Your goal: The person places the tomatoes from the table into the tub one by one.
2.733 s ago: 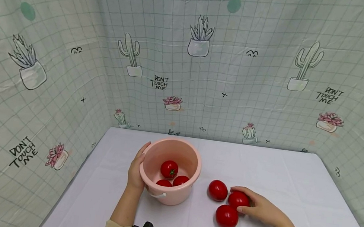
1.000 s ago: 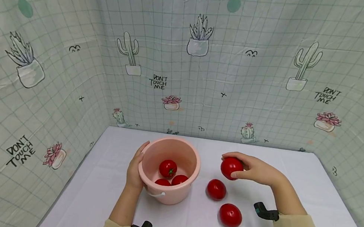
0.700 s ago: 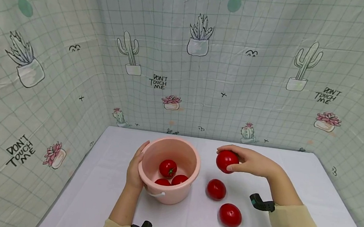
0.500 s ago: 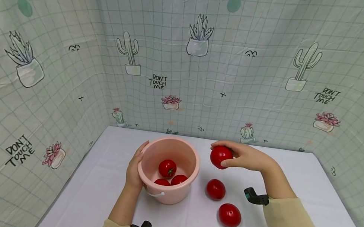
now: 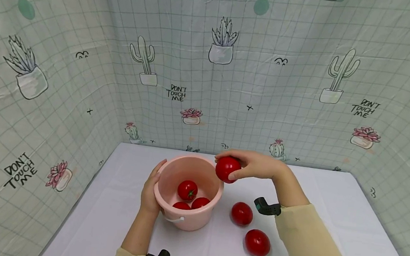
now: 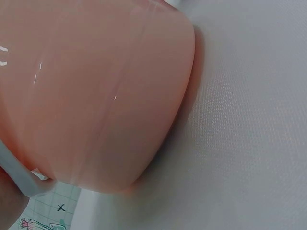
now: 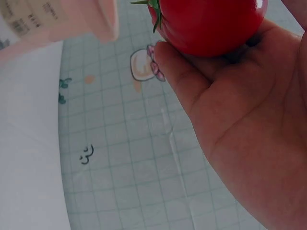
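Note:
A pink bucket (image 5: 194,219) stands on the table, with several-toned shading and a white handle (image 5: 175,219) hanging at its front. Inside it lie three red tomatoes (image 5: 187,190), one showing a green stem. My left hand (image 5: 150,193) holds the bucket's left side, fingers curved along the wall. Just over the bucket's right rim, my right hand (image 5: 251,166) grips another tomato (image 5: 227,169) between thumb and fingers; its green leaves show in the right wrist view. The bucket's wall (image 6: 105,96) fills much of the left wrist view, where most of the left hand is hidden.
Two more tomatoes rest right of the bucket: a nearer tomato (image 5: 257,243) and a farther tomato (image 5: 242,214). A white cloth covers the table (image 5: 315,225). Behind and beside it hangs a grid-patterned curtain (image 5: 248,82) with printed cacti.
My right hand has picked up a tomato from the group, raised it, and carried it left to the bucket's rim. The nearest tomato shifted slightly. My left hand stays on the bucket.

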